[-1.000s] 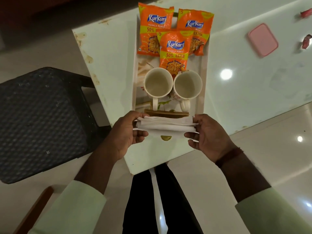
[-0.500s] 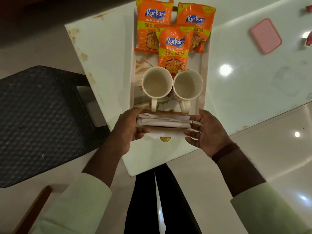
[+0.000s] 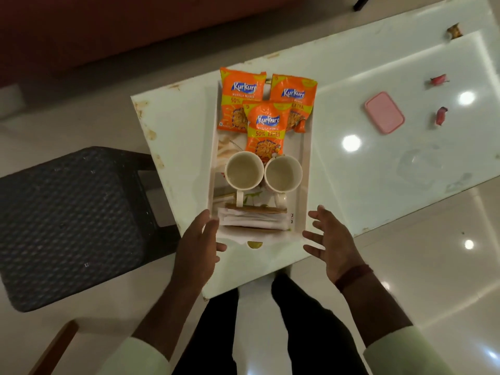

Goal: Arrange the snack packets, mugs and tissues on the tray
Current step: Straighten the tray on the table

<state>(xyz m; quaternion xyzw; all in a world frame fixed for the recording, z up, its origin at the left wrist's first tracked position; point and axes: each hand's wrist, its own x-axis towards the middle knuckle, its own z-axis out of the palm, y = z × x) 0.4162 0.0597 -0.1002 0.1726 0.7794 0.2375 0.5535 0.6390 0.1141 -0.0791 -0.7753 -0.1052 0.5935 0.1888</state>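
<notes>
Tissues (image 3: 253,221) lie flat on the tray (image 3: 303,234), so both hands, left (image 3: 201,239) and right (image 3: 328,243), hover open-gripped, empty.

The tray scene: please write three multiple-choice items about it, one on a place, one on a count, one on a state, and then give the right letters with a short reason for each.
1. Where do the tissues lie on the tray?
A. at the near end, in front of the mugs
B. at the far end, behind the packets
C. inside a mug

2. How many packets are on the tray?
A. one
B. three
C. five

3. What is the state of the hands?
A. both grip the tissues
B. one lifts a mug
C. both are open and hold nothing

Key: 1 A, the tissues lie just on the near side of the left mug and right mug. 2 B, there are the left packet, right packet and front packet. 3 C, the left hand and right hand flank the tray with fingers spread.
</notes>
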